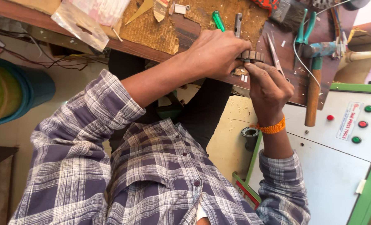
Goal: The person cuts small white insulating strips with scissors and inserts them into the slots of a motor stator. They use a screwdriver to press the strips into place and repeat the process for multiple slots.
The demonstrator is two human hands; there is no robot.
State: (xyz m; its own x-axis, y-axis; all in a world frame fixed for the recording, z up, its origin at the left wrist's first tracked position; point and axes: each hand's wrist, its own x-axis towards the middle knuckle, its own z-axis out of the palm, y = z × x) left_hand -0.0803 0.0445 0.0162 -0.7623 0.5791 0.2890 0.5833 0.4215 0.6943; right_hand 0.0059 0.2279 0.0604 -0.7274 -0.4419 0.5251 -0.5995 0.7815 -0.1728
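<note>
- The left hand (216, 52) is curled shut over one end of a small ribbed part (252, 55), a short brown-grey stack of ridged segments; its fingers wrap the piece so that this end is hidden.
- The right hand (268, 89) comes up from below the grip, thumb and fingertips pinched on the part's near side. Whether it clamps the part or only presses against it cannot be told.
- The part sits between the two hands at the front edge of the bench (160, 33), resting on or just above the wood.
- Just under the grip, two tiny pale bits (244, 78) lie on the bench edge.
- Just beyond the left knuckles stand a green handle (218, 21) and a grey metal tool (238, 24), both partly hidden by the hand.
- Right of the grip lies a pair of scissors (274, 54), blades pointing away.
- Farther right a hammer (315, 83) lies with its wooden handle hanging over the bench edge, and teal-handled pliers (305, 27) lie beyond it.
- An orange band (272, 127) circles the right wrist, below the grip.
- Well right of the hands, a grey panel (339, 166) carries red and green buttons.
</note>
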